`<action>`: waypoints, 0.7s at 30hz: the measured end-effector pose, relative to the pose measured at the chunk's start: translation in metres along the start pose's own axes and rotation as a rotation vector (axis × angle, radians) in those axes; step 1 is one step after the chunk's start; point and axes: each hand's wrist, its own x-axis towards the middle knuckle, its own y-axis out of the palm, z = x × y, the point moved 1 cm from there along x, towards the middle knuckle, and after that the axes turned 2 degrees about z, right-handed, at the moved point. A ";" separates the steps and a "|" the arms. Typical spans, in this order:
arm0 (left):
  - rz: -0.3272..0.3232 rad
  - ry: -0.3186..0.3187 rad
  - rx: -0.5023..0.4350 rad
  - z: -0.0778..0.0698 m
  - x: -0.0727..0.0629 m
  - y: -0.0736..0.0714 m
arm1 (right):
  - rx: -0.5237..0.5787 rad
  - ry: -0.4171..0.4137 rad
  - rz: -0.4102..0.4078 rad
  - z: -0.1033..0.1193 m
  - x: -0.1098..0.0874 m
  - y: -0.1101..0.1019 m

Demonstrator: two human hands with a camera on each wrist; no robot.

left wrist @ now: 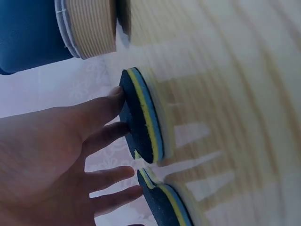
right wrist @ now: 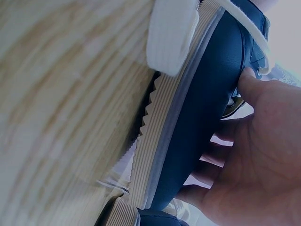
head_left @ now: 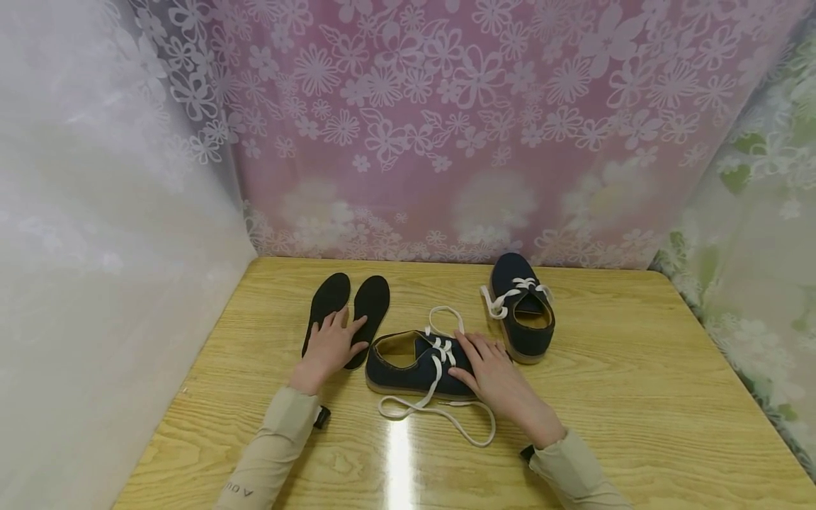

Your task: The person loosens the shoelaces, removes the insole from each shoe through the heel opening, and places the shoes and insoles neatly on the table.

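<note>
Two black insoles lie side by side at the left of the table: the left insole [head_left: 331,292] and the right insole [head_left: 372,297]. My left hand [head_left: 326,348] reaches over both with spread fingers. In the left wrist view its thumb and forefinger touch the right insole [left wrist: 137,113], and another fingertip meets the left insole [left wrist: 162,207]; yellow and blue layers show along their edges. A navy lace-up shoe [head_left: 389,377] lies sideways at the centre, toe to the right. Across its toe rests my right hand [head_left: 500,379], thumb near the laces in the right wrist view.
A second navy shoe [head_left: 513,268] with white laces stands behind my right hand, toe towards the back curtain [head_left: 414,142]. A loose white lace [head_left: 468,435] loops on the wooden table [head_left: 637,397] in front of the central shoe. Curtains also hang at both sides.
</note>
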 end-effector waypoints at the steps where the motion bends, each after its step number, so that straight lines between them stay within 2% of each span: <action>1: -0.022 0.013 0.006 -0.001 0.000 0.000 | 0.001 -0.001 -0.004 0.000 0.000 0.000; 5: -0.109 0.071 -0.010 -0.006 0.002 -0.004 | -0.007 -0.014 -0.022 0.000 0.000 0.000; 10: -0.212 0.163 -0.067 -0.021 0.005 -0.014 | -0.027 -0.026 -0.027 -0.001 0.001 -0.001; 12: -0.237 0.201 -0.096 -0.028 0.007 -0.018 | -0.054 -0.052 -0.066 0.000 0.001 -0.003; 15: -0.257 0.262 -0.149 -0.041 0.009 -0.024 | -0.089 -0.127 -0.205 0.003 0.002 -0.009; 18: -0.259 0.321 -0.196 -0.052 0.011 -0.027 | -0.076 -0.240 -0.371 0.011 0.003 -0.019; 21: -0.234 0.368 -0.251 -0.062 0.012 -0.027 | -0.030 -0.383 -0.460 0.025 0.002 -0.026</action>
